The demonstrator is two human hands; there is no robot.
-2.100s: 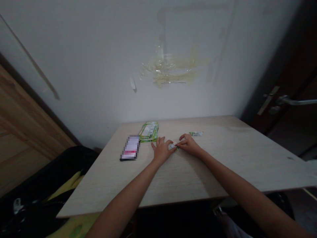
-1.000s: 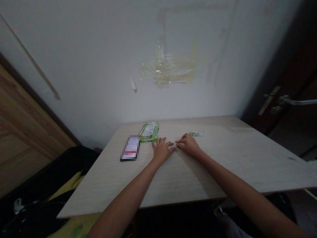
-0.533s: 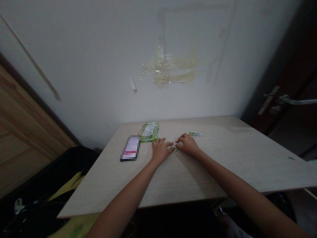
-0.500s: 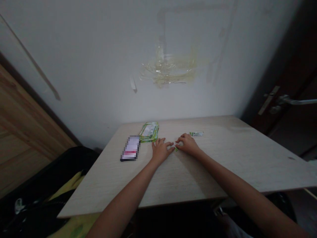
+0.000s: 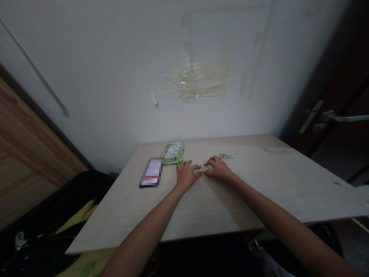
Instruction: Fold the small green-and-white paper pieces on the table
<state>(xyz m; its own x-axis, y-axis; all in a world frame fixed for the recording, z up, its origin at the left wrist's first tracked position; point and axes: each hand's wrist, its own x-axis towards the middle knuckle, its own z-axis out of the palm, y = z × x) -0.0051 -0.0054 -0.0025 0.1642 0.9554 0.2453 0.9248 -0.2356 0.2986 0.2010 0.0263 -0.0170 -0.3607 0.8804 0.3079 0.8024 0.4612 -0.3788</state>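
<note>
Two bare hands meet over a small green-and-white wrapper piece [image 5: 205, 169] lying near the middle of a pale, wood-grained table [image 5: 201, 215]. The left hand [image 5: 187, 174], its outer fingers loosely spread, brings thumb and forefinger to the left edge of the piece; the right hand [image 5: 216, 168], more curled, has its thumb and forefinger close together at the opposite edge. Both hands are partly open, and whether either pinches the piece or merely steadies it cannot be told (the fingertips hide much of it). Beyond the right hand, and just beside it, lies a green-and-white strip [image 5: 228, 156], apart from the piece. Behind the left hand rests a stack of green-and-white packets [image 5: 173, 152]; to the near left of the stack lies a dark-edged phone [image 5: 152, 172], its screen pixelated. The far table edge runs along a pale wall [image 5: 115, 77] bearing yellowed tape [image 5: 198, 87]. At right, a dark door [image 5: 337, 92] carries a metal handle [image 5: 350, 119].
</note>
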